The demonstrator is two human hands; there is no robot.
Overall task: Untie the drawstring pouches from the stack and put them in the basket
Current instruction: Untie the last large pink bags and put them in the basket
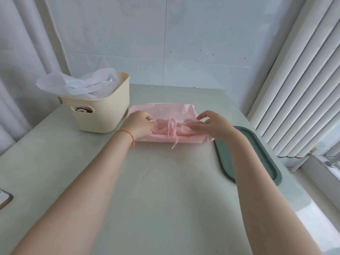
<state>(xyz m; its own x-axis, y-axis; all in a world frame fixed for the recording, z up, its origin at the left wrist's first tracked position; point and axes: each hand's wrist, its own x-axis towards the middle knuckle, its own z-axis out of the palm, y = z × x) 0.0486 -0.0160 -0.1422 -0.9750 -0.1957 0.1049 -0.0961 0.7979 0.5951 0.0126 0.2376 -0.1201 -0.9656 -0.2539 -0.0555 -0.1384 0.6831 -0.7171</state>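
Note:
A stack of pink drawstring pouches [165, 111] lies flat on the pale green table, near its far middle. A pink drawstring [172, 131] is looped at the front of the top pouch and one end trails onto the table. My left hand [139, 124] pinches the gathered left edge of the top pouch. My right hand [211, 126] rests on its right side, fingers loosely bent, the fingertips pressing the cloth. The cream basket [103, 111] stands to the left of the stack and holds white translucent pouches [82, 83] that spill over its rim.
A dark green tray [255, 159] lies at the right of the stack, partly under my right forearm. Vertical blinds [294, 80] hang along the right, a tiled wall stands behind. A wooden-edged object [5, 199] shows at the left edge.

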